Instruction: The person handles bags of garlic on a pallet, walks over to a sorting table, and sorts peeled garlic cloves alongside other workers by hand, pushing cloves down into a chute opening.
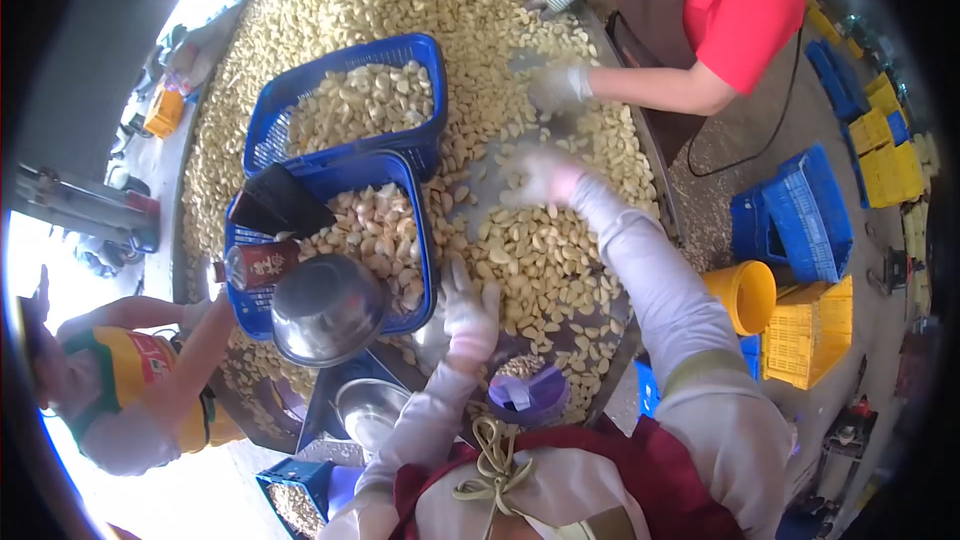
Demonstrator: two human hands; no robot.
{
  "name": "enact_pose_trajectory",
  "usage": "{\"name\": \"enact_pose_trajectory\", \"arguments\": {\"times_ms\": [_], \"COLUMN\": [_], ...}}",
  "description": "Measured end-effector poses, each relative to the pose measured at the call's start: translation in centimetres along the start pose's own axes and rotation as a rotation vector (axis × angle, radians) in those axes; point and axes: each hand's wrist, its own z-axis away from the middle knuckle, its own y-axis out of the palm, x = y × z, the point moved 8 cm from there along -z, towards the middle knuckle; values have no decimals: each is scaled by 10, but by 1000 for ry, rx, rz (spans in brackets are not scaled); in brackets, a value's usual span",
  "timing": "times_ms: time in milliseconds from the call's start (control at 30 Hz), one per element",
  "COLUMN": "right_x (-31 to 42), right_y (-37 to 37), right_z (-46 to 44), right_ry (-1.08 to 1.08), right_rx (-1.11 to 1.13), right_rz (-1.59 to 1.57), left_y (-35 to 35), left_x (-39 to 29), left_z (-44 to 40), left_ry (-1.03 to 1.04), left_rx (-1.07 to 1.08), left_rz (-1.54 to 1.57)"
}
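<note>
So over on the left of the frame there's a person in a yellow-and-green apron (pixel 140 365), reaching toward the front blue basket (pixel 428 250), which has unpeeled garlic and a metal bowl (pixel 328 308) in it. Just right of that basket, low centre, the wearer's gloved left hand (pixel 470 320) has its fingers apart, by the loose peeled cloves (pixel 540 250) spread across the worktop (pixel 485 180). The purple tub (pixel 530 392) is below. Right of centre, the gloved right hand (pixel 540 178) is over the cloves, too blurry to tell if it's pinching any. IMO flat, low fingers and a thin layer work best, so each clove shows, and I'd mind the co-worker's hand (pixel 560 90) just above.
</note>
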Motion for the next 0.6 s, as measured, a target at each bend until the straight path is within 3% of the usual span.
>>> {"name": "enact_pose_trajectory", "arguments": {"times_ms": [67,133,167,200,233,300,333,400,433,500,567,600], "right_x": [-55,-52,-47,-39,-30,7,15,41,45,19,-10,-14], "right_y": [-33,9,34,58,83,110,127,170,161,103,76,90], "right_z": [57,64,66,71,90,142,162,190,192,180,190,193], "right_ry": [486,426,359,290,320,274,276,15,13,264,397,396], "right_rx": [-382,-361,-345,-319,-62,-125,-112,91,105,143,-158,-154], "right_rz": [396,446,497,541,561,500,494,443,423,510,611,607], "left_y": [11,21,28,20,13,-8,-18,-31,-40,-49,-47,-45], "left_x": [-27,-64,-69,-65,-65,-53,-35,-2,4,22,16,11], "left_z": [-14,-22,-15,-7,4,24,40,68,73,82,88,90], "left_ry": [-59,39,200,194,227,179,241,245,239,44,56,18], "left_rx": [11,236,219,224,354,614,523,496,519,753,851,937], "left_rz": [57,-310,-379,-375,-409,-508,-534,-647,-654,-647,-648,-646]}}
